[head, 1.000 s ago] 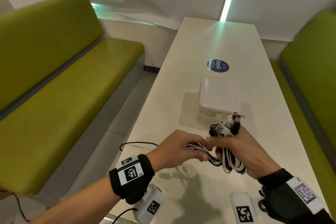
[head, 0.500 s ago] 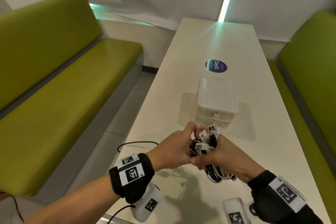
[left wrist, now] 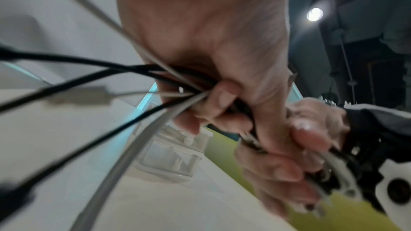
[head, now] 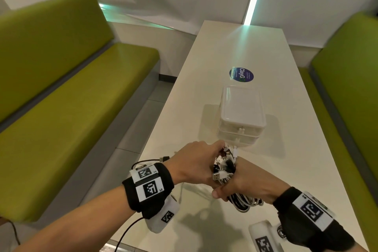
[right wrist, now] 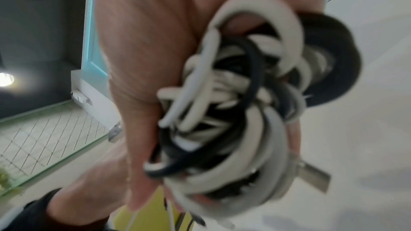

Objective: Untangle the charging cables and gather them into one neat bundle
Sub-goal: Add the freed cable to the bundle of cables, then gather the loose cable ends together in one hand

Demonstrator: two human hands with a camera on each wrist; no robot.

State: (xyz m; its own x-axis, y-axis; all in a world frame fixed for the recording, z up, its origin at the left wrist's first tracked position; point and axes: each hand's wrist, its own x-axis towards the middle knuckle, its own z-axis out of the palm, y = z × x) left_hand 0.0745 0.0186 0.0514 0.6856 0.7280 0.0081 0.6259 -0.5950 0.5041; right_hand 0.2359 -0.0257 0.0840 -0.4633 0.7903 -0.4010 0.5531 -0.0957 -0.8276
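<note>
Right hand (head: 243, 182) clamped around coiled cable bundle (head: 226, 166), held above near end of bench (head: 204, 92). Left hand (head: 196, 162) pinches plug ends at top. Advice: tuck loose trailing strands (left wrist: 93, 75) in, keep right-hand squeeze firm.

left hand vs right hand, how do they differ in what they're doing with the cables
The left hand comes in from the side and pinches the plug ends at the top of the cable bundle; the right hand wraps round the bundle's middle, with the loops hanging out below it. From the left hand, loose black and grey strands trail away; the right hand holds only coiled loops. Both grip the same bundle above the table, and both wear black wristbands.
</note>
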